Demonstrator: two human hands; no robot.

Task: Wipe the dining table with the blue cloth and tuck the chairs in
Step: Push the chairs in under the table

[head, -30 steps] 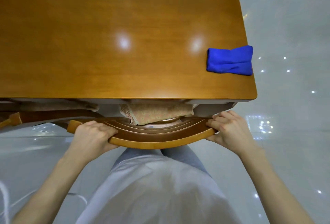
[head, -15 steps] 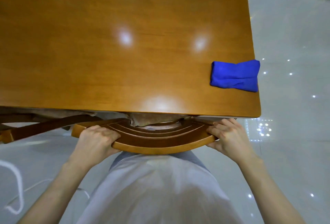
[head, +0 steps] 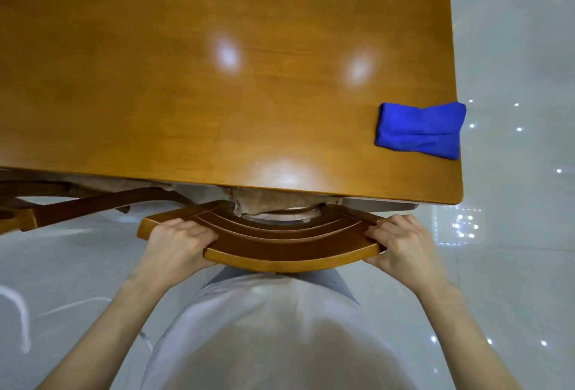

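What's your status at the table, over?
Left hand and right hand grip the chair back. Blue cloth folded at right edge of table. Second chair close at left.

Cloth [head: 420,130] on table's [head: 186,78] right edge; chair [head: 289,246] before it.

The chair back [head: 289,252] I hold is smooth varnished wood. The table [head: 186,78] is glossy polished wood; the blue cloth [head: 420,130] at three o'clock looks matt and soft. The floor [head: 513,265] gleams.

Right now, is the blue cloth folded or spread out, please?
Folded: the cloth lies as a compact, creased bundle at the table's right edge.
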